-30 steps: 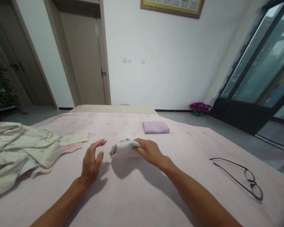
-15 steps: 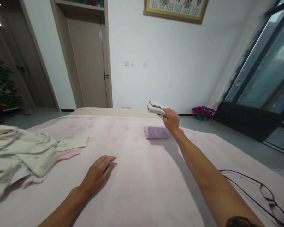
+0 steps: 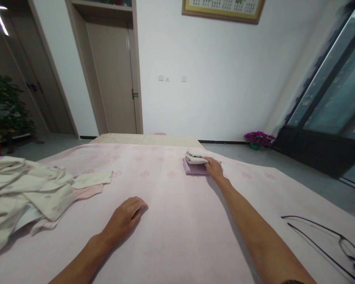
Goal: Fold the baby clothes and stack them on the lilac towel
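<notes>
Where a pink floral sheet (image 3: 171, 244) spreads, crumpled clothes (image 3: 32, 189) cover its left edge; the left hand (image 3: 130, 211) lies loosely curled, unclenched; toward the far edge, over a folded lilac cloth (image 3: 194, 169), a folded whitish cloth (image 3: 194, 158) juts left from the right hand (image 3: 214, 169) gripping its end.

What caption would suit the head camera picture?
A right hand holds folded white cloth over folded lilac cloth on a pink sheet.

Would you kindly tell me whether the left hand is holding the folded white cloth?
No, the right hand grips the folded white cloth, while the left hand is well apart from it.
</notes>
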Demonstrator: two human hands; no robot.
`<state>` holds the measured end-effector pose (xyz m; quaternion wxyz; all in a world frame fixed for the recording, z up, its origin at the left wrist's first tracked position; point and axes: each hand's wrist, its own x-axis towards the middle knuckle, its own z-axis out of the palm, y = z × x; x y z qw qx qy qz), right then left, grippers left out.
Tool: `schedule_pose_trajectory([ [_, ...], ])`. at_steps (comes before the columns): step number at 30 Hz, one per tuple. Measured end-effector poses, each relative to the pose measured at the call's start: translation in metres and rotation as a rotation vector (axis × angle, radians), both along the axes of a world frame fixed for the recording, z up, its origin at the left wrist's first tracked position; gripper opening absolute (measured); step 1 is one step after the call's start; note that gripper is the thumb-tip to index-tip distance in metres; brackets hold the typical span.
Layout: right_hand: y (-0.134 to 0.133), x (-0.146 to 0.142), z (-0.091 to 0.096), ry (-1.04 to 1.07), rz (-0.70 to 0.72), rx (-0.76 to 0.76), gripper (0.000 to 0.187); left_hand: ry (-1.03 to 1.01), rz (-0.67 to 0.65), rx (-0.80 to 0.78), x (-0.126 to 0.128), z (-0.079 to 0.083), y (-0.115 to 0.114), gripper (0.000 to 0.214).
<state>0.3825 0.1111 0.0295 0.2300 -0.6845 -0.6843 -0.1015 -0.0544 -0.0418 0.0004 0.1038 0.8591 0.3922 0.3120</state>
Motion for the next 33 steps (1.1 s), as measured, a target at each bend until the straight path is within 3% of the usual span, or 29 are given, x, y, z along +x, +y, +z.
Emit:
schedule_pose_trajectory([
  [4, -0.011, -0.004, -0.007, -0.037, 0.078, -0.042, 0.053, 0.01, 0.002, -0.004, 0.0, -0.001, 0.0, 0.022],
  [8, -0.018, -0.023, -0.008, -0.083, 0.089, -0.009, 0.069, 0.017, -0.001, -0.008, 0.0, -0.003, 0.001, 0.023],
  [12, -0.024, -0.044, -0.012, -0.181, 0.159, -0.121, 0.067, 0.012, 0.006, -0.013, 0.0, -0.003, 0.001, 0.021],
  [16, -0.032, -0.054, -0.018, -0.229, 0.133, -0.176, 0.07, 0.003, 0.006, -0.012, 0.0, -0.001, -0.001, 0.022],
  [20, -0.053, -0.074, -0.025, -0.27, 0.047, -0.054, 0.072, -0.003, 0.033, -0.007, 0.0, 0.001, -0.001, 0.022],
  [22, -0.07, -0.089, -0.031, -0.291, 0.074, 0.031, 0.068, -0.011, 0.065, 0.003, -0.001, 0.001, 0.0, 0.022],
  [24, -0.089, -0.106, -0.039, -0.292, 0.156, 0.019, 0.063, -0.021, 0.13, 0.023, -0.004, 0.0, 0.003, 0.02],
  [27, -0.116, -0.124, -0.048, -0.257, 0.256, -0.147, 0.055, -0.053, 0.323, 0.086, -0.013, -0.001, 0.008, 0.021],
  [33, -0.157, -0.131, -0.053, -0.231, 0.235, -0.262, 0.057, -0.078, 0.775, 0.266, -0.064, 0.008, 0.012, 0.033],
])
